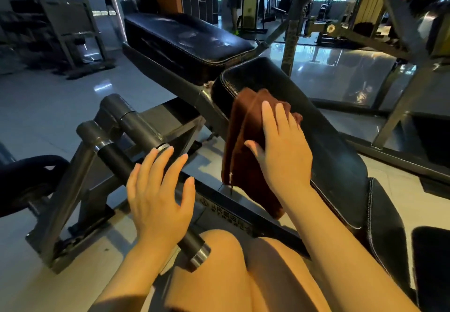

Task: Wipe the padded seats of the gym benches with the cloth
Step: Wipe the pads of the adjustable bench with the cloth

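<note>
Cloth [246,141] overhangs seat [323,126] edge; right hand [282,151] presses

The seat pad [323,126] looks like glossy black leather, the cloth [243,146] soft brown terry, the frame [73,190] matt grey metal, the floor [48,107] shiny tile.

The one head-worn camera looked forward and down from close above the seat [316,122]; beyond the fingers [267,114], the gym was perhaps blurred.
</note>
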`<state>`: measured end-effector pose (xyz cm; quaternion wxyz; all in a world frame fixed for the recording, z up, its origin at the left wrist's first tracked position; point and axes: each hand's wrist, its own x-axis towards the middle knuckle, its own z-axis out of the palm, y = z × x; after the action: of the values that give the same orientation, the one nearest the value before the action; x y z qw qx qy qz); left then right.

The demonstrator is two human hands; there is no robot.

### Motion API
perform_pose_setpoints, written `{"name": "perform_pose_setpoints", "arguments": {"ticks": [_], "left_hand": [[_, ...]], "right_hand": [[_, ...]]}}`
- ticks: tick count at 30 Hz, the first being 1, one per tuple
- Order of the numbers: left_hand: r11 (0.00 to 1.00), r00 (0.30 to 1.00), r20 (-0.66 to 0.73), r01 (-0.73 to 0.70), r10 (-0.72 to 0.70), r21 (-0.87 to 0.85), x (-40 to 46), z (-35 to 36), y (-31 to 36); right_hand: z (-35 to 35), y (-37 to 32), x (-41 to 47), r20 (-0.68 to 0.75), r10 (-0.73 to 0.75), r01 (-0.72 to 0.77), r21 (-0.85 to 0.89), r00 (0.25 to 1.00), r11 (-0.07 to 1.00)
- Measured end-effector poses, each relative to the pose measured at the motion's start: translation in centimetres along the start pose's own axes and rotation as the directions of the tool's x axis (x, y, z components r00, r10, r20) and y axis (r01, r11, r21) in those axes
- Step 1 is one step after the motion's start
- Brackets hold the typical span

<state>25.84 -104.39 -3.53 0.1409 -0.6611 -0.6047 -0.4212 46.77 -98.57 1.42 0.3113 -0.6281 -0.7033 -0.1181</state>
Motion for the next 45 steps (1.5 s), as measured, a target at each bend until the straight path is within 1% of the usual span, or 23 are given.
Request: {"name": "perform_pose_setpoints", "arguments": {"ticks": [4, 7, 10, 12, 15, 17, 19, 21, 23, 25, 28, 33, 39, 43, 45], "left_hand": [[0.999, 1.000, 0.013, -0.024, 0.024, 0.037, 0.0, 0.0, 0.4], [0.995, 0.997, 0.035, -0.069, 0.067, 0.070, -0.4, 0.1, 1.1], [0.990, 0.993, 0.035, -0.117, 0.115, 0.079, -0.9, 0.4, 1.7], [0.991, 0.994, 0.017, -0.109, 0.108, 0.075, -0.9, 0.6, 1.8], [0.994, 0.996, -0.010, -0.093, 0.094, 0.056, -0.7, 0.7, 1.8], [0.995, 0.996, -0.020, -0.086, 0.087, 0.048, -0.7, 0.8, 1.7], [0.996, 0.997, -0.027, -0.077, 0.078, 0.043, -0.7, 0.8, 1.6], [0.996, 0.997, -0.021, -0.076, 0.078, 0.054, -0.7, 0.8, 1.4], [0.995, 0.997, -0.006, -0.072, 0.072, 0.069, -0.6, 0.9, 1.3], [0.995, 0.998, 0.003, -0.066, 0.066, 0.081, -0.7, 0.8, 1.2], [0.995, 0.998, 0.001, -0.058, 0.058, 0.079, -0.7, 0.7, 1.2], [0.996, 0.999, -0.003, -0.048, 0.048, 0.073, -0.8, 0.8, 1.4], [0.997, 1.000, 0.022, -0.021, 0.019, 0.079, -1.1, 0.6, 2.1], [0.996, 0.999, 0.049, -0.011, 0.007, 0.085, -1.4, 0.4, 2.7], [0.996, 0.998, 0.058, -0.030, 0.025, 0.090, -1.5, 0.3, 2.9]], "right_hand": [[-0.4, 4.5, -5.7, 0.035, 0.101, -0.099, -0.049, 0.994, 0.994], [-0.7, 7.1, -9.3, 0.078, 0.190, -0.183, -0.088, 0.979, 0.979], [-0.8, 7.5, -10.2, 0.087, 0.240, -0.231, -0.104, 0.967, 0.967], [-0.8, 6.8, -9.3, 0.078, 0.239, -0.232, -0.089, 0.968, 0.969], [-1.1, 4.7, -5.9, 0.079, 0.168, -0.169, 0.002, 0.983, 0.986], [-1.3, 2.3, -2.0, 0.056, 0.074, -0.079, 0.088, 0.996, 0.993], [-1.1, -0.4, 3.1, 0.035, -0.056, 0.053, 0.096, 0.998, 0.994], [-0.8, -2.9, 7.8, 0.074, -0.152, 0.147, 0.070, 0.986, 0.987], [-0.6, -3.8, 10.7, 0.139, -0.181, 0.171, 0.084, 0.974, 0.982], [-0.4, -2.6, 10.8, 0.172, -0.150, 0.123, 0.162, 0.973, 0.979], [-0.6, 0.7, 7.9, 0.227, -0.015, -0.046, 0.260, 0.974, 0.964], [-1.1, 5.8, 1.8, 0.272, 0.118, -0.179, 0.213, 0.955, 0.960], [-1.2, 11.3, -4.5, 0.306, 0.295, -0.363, 0.197, 0.905, 0.911], [-1.7, 11.9, -9.1, 0.281, 0.371, -0.434, 0.205, 0.885, 0.877], [-2.0, 11.4, -11.4, 0.289, 0.363, -0.431, 0.224, 0.886, 0.874]]}}
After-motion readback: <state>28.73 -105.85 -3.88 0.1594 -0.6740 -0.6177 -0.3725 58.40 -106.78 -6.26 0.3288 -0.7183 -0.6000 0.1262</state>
